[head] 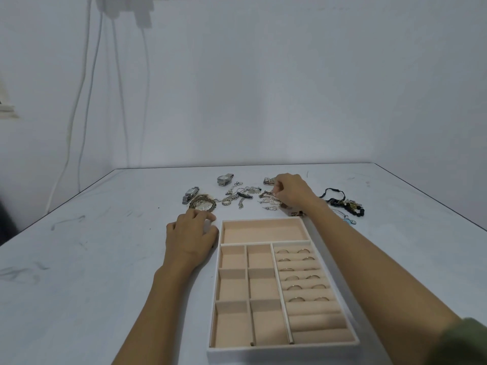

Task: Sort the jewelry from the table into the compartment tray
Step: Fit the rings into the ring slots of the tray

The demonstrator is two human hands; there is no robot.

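Observation:
A pink-lined compartment tray (272,242) lies on the white table in front of me. Several rings (292,277) sit in the ring rolls on its right side; the other compartments hold nothing. Beyond the tray lies the loose jewelry: watches (225,179), silver chains (238,196), a coiled necklace (203,202), earrings (271,204) and dark beaded bracelets (347,205). My right hand (292,192) hovers over the earring pile with fingers curled down, pinching at a small piece. My left hand (191,234) rests on the table beside the tray's far left corner, fingers relaxed, near the coiled necklace.
The table's far edge meets a white wall. Cables (81,101) hang down the wall at the left. A small blue pendant (350,221) lies right of the tray. Dark scuffs mark the tabletop on the left.

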